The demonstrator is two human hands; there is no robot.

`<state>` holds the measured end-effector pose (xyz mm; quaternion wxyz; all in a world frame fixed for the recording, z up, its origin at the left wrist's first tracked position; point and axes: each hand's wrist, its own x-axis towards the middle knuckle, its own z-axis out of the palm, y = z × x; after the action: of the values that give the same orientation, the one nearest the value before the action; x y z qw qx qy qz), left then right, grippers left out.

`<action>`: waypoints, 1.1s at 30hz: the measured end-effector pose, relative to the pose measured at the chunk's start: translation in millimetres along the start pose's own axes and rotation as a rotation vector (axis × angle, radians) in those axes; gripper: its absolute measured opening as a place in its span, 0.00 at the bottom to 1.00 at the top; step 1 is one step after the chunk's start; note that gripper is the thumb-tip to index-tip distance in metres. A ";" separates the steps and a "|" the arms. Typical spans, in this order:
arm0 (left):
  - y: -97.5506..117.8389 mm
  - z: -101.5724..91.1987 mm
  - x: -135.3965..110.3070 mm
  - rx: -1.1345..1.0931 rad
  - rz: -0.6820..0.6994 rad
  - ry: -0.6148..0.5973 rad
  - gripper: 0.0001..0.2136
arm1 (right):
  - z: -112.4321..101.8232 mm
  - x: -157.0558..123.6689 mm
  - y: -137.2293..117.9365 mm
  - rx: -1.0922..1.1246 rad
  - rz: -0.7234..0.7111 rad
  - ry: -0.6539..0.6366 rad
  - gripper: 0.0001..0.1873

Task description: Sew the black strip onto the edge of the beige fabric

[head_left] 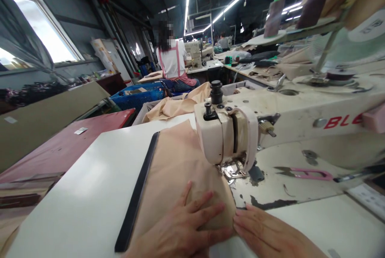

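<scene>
A tan fabric panel with a dark strip along its left edge lies on the white sewing table. Its right edge runs under the presser foot of the sewing machine. My left hand rests flat on the panel, fingers spread, below the machine head. At the panel's right edge, my right hand has its fingers together, with the edge at its fingertips; the thumb side is partly hidden.
Pink-handled thread snips lie on the machine bed at right. Behind the table is a bin of tan fabric, with a blue crate beside it. Another person sits farther back. Thread cones stand upper right.
</scene>
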<state>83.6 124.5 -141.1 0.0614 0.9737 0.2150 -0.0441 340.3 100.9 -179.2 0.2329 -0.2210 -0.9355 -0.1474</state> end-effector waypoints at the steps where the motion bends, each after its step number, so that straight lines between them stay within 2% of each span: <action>1: -2.7 -8.0 -0.2 -0.056 -0.012 -0.021 0.25 | 0.3 1.6 1.2 -0.020 -0.006 -0.015 0.17; 4: -9.0 -19.7 2.5 -0.136 -0.055 -0.027 0.26 | -0.7 10.3 3.7 -0.039 -0.005 -0.052 0.17; 7: -17.7 -12.7 7.6 -0.143 -0.081 -0.012 0.26 | -0.5 18.1 5.7 -0.047 0.031 -0.076 0.20; 12: -41.2 4.7 15.7 -0.171 -0.048 0.014 0.23 | 6.0 22.9 6.7 -0.101 0.186 -0.068 0.22; 17: -56.9 5.4 23.5 -0.171 -0.056 0.067 0.23 | 7.7 25.6 5.6 -0.202 0.196 -0.164 0.27; 24: -66.5 8.0 31.4 -0.176 -0.178 0.125 0.22 | 9.8 20.8 1.9 -0.096 0.273 -0.165 0.28; 26: -68.3 10.8 32.1 -0.169 -0.255 0.155 0.22 | 12.7 16.4 2.4 -0.014 0.309 -0.159 0.28; 28: -64.8 12.8 29.9 -0.107 -0.453 0.218 0.20 | 13.9 10.5 2.5 0.095 0.374 -0.148 0.28; 30: -51.8 13.6 23.2 0.012 -0.677 0.234 0.20 | 12.1 2.9 0.0 0.280 0.488 -0.120 0.26; 31: -41.4 14.1 18.1 0.071 -0.762 0.199 0.22 | 10.1 -1.5 -3.0 0.416 0.577 -0.100 0.25; 33: -15.4 18.1 5.1 0.140 -0.818 0.072 0.27 | 5.1 -10.9 -13.3 0.773 0.803 -0.050 0.24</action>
<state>80.6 137.9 -161.1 -0.0352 0.8108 0.5825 -0.0452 340.6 87.7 -191.3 0.3128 -0.4620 -0.7689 0.3122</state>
